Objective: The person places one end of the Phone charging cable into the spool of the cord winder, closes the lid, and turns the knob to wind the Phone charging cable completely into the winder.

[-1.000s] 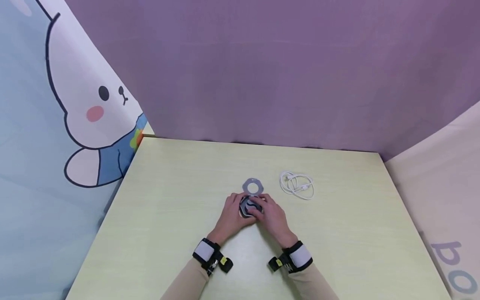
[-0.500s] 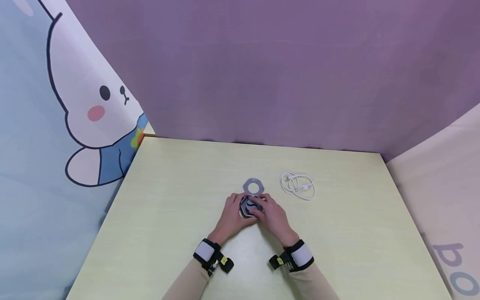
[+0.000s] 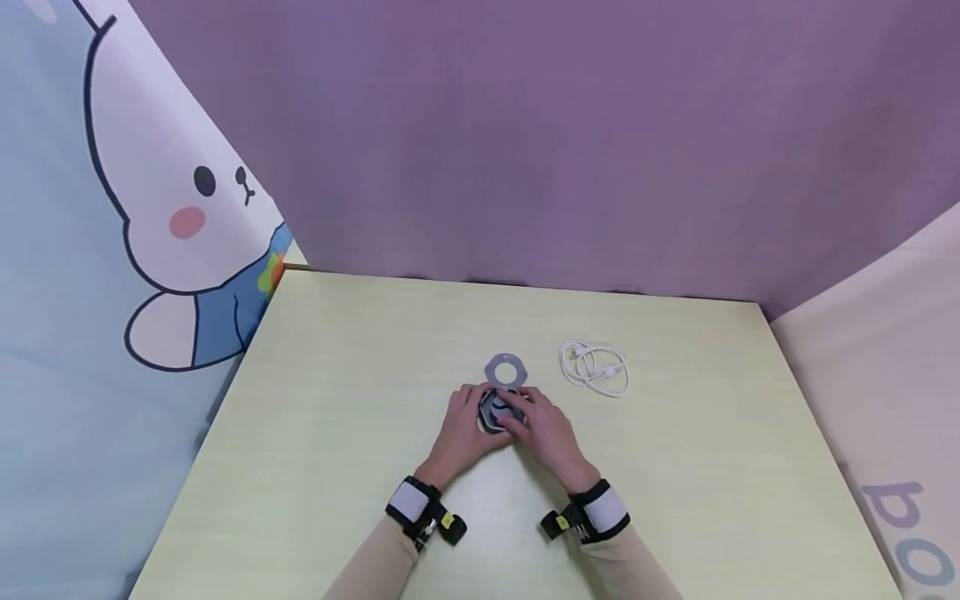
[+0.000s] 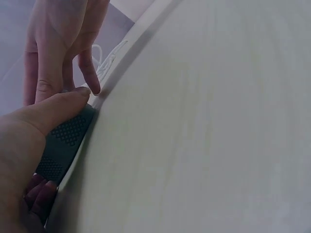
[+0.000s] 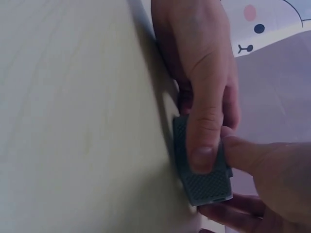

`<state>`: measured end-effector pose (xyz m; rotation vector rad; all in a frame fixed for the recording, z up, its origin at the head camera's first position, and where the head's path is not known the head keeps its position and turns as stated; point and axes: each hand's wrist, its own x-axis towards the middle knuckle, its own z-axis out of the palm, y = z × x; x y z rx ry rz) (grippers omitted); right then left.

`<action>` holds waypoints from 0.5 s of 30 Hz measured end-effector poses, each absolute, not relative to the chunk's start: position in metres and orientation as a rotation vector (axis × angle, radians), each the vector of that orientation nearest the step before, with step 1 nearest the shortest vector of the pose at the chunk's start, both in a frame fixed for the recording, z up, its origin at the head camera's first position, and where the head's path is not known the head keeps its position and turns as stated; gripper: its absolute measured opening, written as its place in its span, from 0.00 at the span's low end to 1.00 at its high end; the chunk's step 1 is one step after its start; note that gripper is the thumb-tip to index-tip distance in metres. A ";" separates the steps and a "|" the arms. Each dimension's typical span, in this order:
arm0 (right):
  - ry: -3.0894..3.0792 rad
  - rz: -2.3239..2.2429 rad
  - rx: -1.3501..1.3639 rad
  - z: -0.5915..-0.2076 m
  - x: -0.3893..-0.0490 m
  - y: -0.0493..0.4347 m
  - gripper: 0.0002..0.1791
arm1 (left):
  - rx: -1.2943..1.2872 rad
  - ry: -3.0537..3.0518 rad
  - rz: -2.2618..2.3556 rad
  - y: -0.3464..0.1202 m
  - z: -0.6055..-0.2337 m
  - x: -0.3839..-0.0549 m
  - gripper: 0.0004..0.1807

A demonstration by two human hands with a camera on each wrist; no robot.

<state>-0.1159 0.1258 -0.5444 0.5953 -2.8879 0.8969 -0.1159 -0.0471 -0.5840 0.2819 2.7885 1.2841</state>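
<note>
Where the hexagonal device (image 3: 492,412) rests on the desk (image 3: 337,417), well in from its far edge: a two-handed hold.
For steadiness, the left hand (image 3: 461,433), curled round its sides, should brace it flat; the right hand (image 3: 552,435), thumb and forefinger pinching its top, should work lightly; both slant inward.

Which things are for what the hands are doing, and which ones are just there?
Part of the job:
dark box, held by the left hand and right hand
grey ring, probably, since it is right by the box

Just there:
white cable, looped and untouched
bunny curtain, hanging beside the table
</note>
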 end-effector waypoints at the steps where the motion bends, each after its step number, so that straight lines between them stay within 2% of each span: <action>1: -2.896 0.908 0.588 -0.545 -0.115 0.127 0.26 | 0.282 2.795 1.278 -0.047 -0.585 -0.116 0.50; 6: -2.870 1.026 0.534 -0.547 -0.113 0.133 0.30 | 0.314 2.817 1.278 -0.047 -0.586 -0.114 0.55; 11: -2.729 1.017 0.440 -0.550 -0.123 0.151 0.24 | 0.303 2.739 1.350 -0.049 -0.583 -0.112 0.62; 15: -2.658 0.880 0.365 -0.551 -0.136 0.174 0.22 | 0.261 2.688 1.420 -0.052 -0.579 -0.110 0.63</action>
